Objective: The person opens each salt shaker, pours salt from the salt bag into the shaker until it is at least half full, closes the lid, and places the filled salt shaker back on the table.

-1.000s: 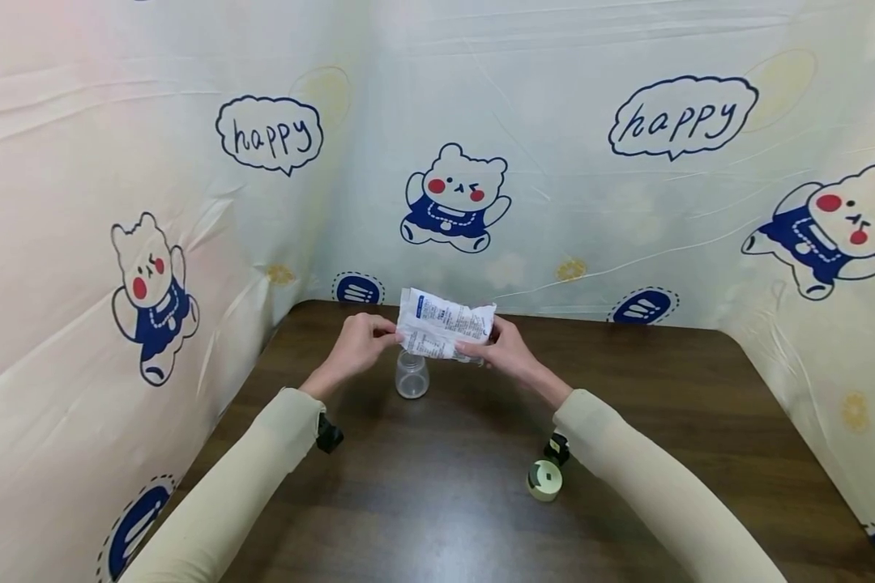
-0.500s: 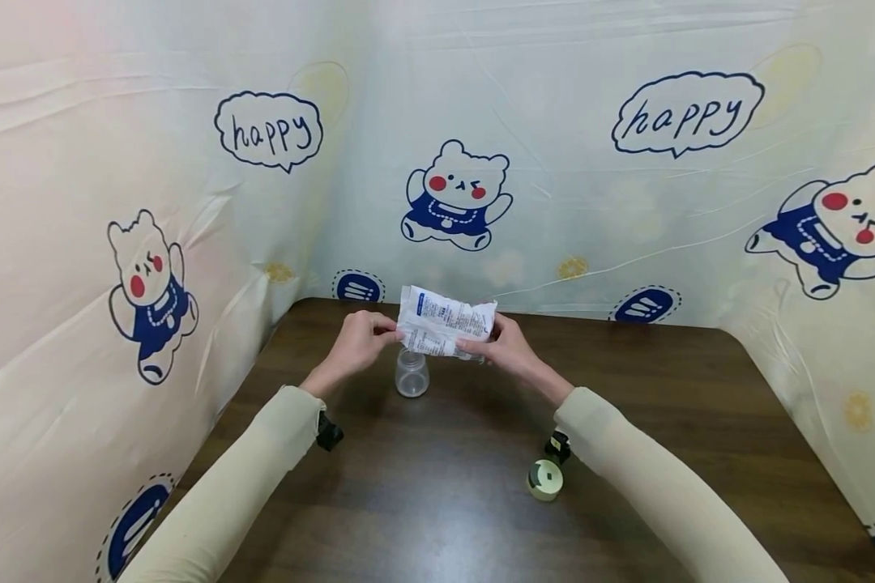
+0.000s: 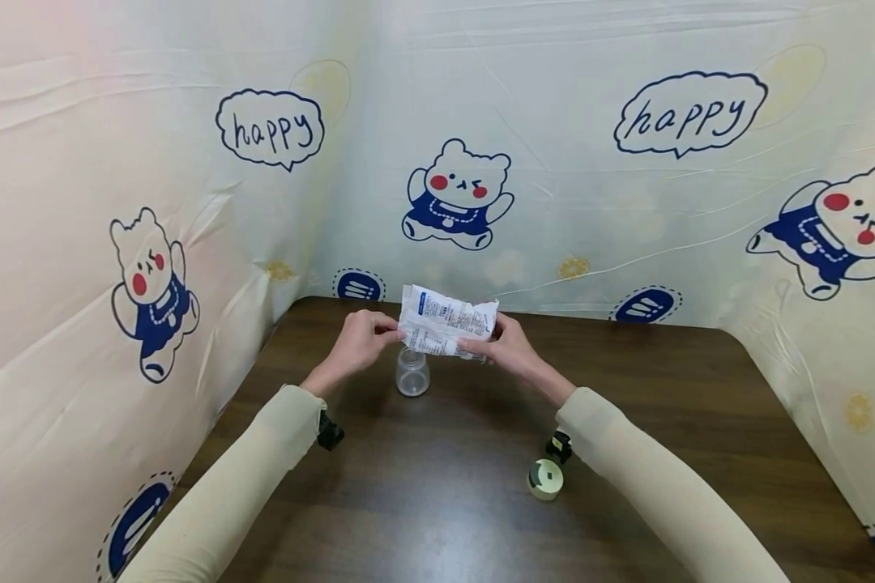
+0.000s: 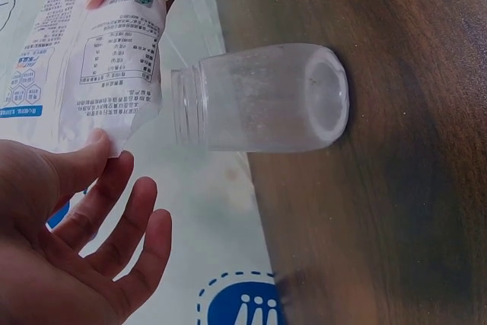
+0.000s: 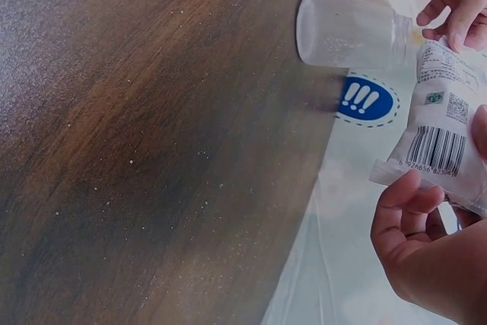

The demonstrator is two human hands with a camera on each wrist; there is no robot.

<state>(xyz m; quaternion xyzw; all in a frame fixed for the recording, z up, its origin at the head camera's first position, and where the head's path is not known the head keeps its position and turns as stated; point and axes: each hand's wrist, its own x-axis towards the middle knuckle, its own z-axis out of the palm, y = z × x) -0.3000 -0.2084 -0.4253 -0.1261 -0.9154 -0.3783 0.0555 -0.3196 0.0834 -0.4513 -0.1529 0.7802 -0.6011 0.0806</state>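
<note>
A white printed plastic packet (image 3: 445,322) is held up in the air between both hands, just above and behind a clear jar (image 3: 412,374). My left hand (image 3: 360,340) pinches the packet's left end between thumb and index finger, its other fingers spread loosely in the left wrist view. At the opposite end, my right hand (image 3: 509,348) grips the packet with the thumb on its printed face. The jar (image 4: 266,100) stands upright and lidless on the table, its threaded mouth close to the packet's lower corner. A few whitish bits show inside the jar (image 5: 354,32) in the right wrist view.
A small round pale-green lid-like thing (image 3: 545,479) lies on the dark wooden table (image 3: 423,502), near the right wrist. Fine white specks dot the tabletop. A patterned cloth (image 3: 554,202) hangs behind and along both sides.
Both hands and the packet hold nearly the same place and tilt. The whole head view shifts only slightly. Jar and lid-like thing stay where they were.
</note>
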